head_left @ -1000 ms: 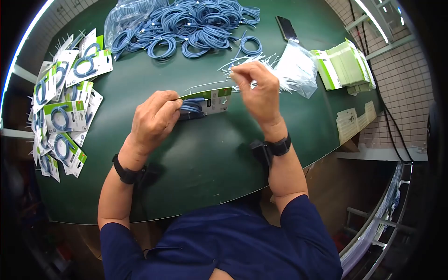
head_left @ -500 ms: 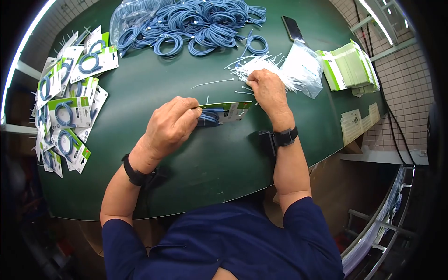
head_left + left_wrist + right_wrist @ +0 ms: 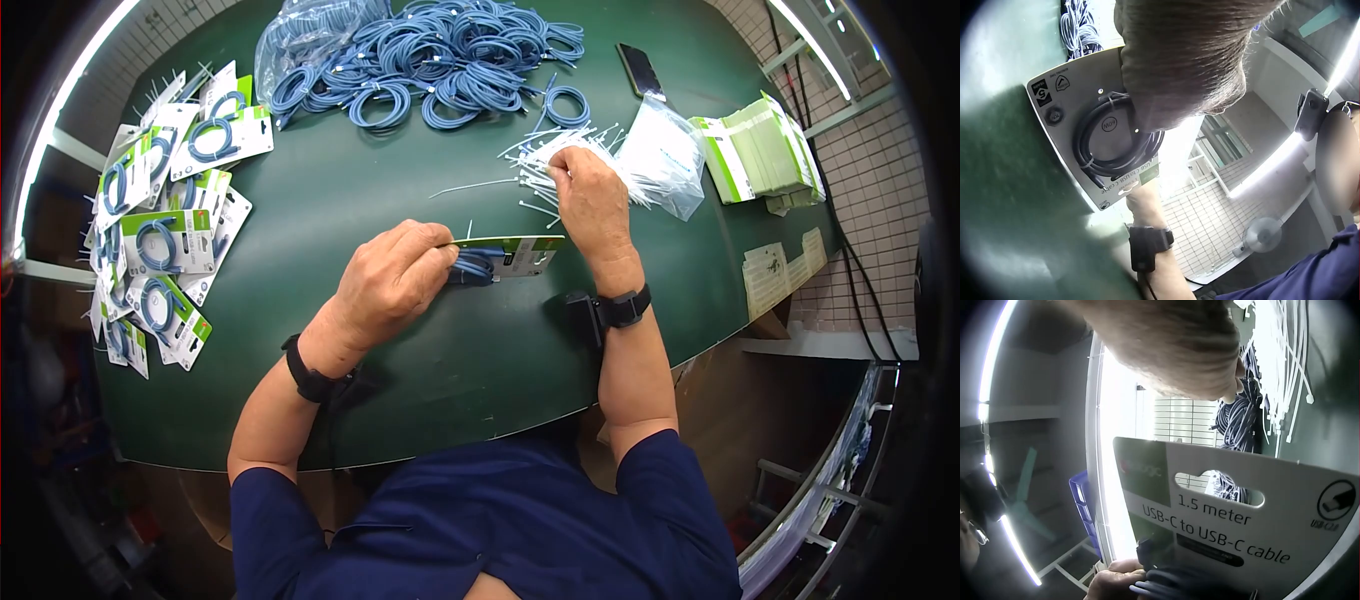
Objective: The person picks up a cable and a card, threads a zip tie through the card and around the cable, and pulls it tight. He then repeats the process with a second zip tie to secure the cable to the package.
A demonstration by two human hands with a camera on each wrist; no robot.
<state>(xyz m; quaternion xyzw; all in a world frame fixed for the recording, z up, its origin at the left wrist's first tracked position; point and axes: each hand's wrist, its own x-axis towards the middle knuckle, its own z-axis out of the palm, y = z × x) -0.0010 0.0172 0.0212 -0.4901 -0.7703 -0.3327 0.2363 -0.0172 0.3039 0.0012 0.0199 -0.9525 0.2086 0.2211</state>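
In the head view the left hand [image 3: 393, 280] pinches one end of a green and white card [image 3: 522, 256] that carries a coiled blue cable [image 3: 474, 266]. A thin white tie end stands up behind the card. The left wrist view shows the coil [image 3: 1088, 139] fastened to the card face, with the hand [image 3: 1185, 59] over one edge. The right hand [image 3: 592, 198] reaches into the pile of white cable ties [image 3: 640, 182], fingertips bent down at its edge; whether a tie is between them cannot be told. In the right wrist view the card [image 3: 1210, 515] reads "USB-C to USB-C cable".
Carded cables [image 3: 160, 245] lie heaped at the left. Loose blue coils [image 3: 450, 50] and a clear bag [image 3: 300, 40] lie at the back. A phone [image 3: 640, 70], a plastic bag [image 3: 665, 150], stacked cards [image 3: 762, 150] and a paper strip [image 3: 775, 275] are on the right.
The right hand has gone from raised near the card's end to the tie pile. The card, held by the left hand, has moved right in the view and tilted more edge-on.
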